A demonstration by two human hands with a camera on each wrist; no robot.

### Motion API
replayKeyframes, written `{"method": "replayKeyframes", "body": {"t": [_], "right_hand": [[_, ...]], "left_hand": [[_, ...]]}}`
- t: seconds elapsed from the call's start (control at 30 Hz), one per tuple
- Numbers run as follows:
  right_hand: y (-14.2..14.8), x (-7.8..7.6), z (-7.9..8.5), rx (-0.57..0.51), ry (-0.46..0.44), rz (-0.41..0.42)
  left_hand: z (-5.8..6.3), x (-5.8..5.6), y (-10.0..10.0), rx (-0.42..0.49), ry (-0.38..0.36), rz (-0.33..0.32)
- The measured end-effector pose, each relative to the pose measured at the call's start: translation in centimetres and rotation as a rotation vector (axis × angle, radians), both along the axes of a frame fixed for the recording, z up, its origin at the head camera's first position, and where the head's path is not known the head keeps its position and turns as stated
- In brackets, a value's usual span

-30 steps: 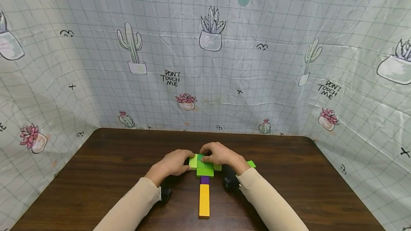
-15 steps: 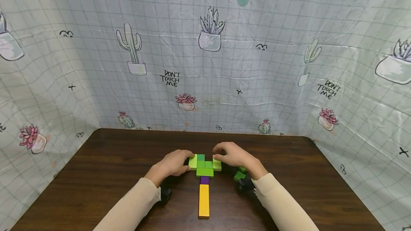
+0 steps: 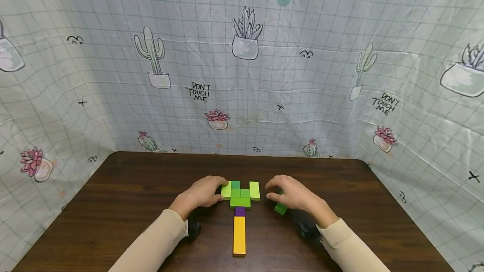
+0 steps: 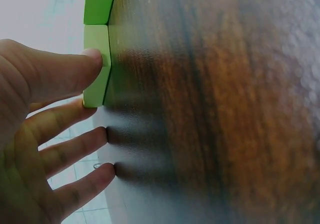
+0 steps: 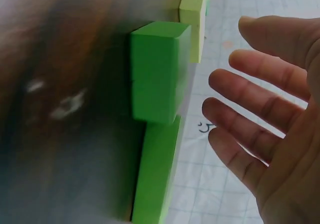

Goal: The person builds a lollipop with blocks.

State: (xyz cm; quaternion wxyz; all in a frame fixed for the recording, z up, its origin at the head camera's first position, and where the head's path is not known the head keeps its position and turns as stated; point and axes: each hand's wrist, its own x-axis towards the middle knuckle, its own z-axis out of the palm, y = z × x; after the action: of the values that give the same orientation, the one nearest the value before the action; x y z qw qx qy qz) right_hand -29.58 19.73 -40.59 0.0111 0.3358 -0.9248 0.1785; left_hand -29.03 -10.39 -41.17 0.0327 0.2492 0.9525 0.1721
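Between thumb and index finger, my left hand (image 3: 200, 193) pinches a light green wooden block (image 3: 226, 190) at the left end of a flat block figure. Seen from the left wrist, the thumb presses the block's near face (image 4: 95, 44) while other fingertips rest on the table. A second light green block (image 3: 254, 191) forms the figure's right end, with green blocks (image 3: 240, 202) joining below. My right hand (image 3: 295, 194) hovers just right of it, fingers loosely bent and holding nothing. Beneath that hand lies a loose green block (image 3: 280, 209); the right wrist view shows another green block (image 5: 156, 179) beside it.
Below the green blocks, a purple block (image 3: 240, 211) and a long yellow-orange block (image 3: 239, 236) run down toward the near edge. The dark wooden table (image 3: 159, 167) meets a cactus-print curtain (image 3: 189, 53) behind and at the sides.
My right hand has drawn away rightward from the middle of the figure, past its right light green block, to above the loose green blocks. The left hand stays on its block.
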Motion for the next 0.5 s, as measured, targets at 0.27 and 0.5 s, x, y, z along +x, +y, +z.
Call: {"method": "replayKeyframes", "body": {"t": [0.27, 0.5], "right_hand": [[1.1, 1.7, -0.3, 0.055, -0.021, 0.007], [1.8, 2.4, -0.5, 0.073, -0.005, 0.015]], "left_hand": [[0.0, 0.1, -0.1, -0.001, -0.001, 0.002], [0.0, 0.2, 0.0, 0.004, -0.003, 0.005]]}}
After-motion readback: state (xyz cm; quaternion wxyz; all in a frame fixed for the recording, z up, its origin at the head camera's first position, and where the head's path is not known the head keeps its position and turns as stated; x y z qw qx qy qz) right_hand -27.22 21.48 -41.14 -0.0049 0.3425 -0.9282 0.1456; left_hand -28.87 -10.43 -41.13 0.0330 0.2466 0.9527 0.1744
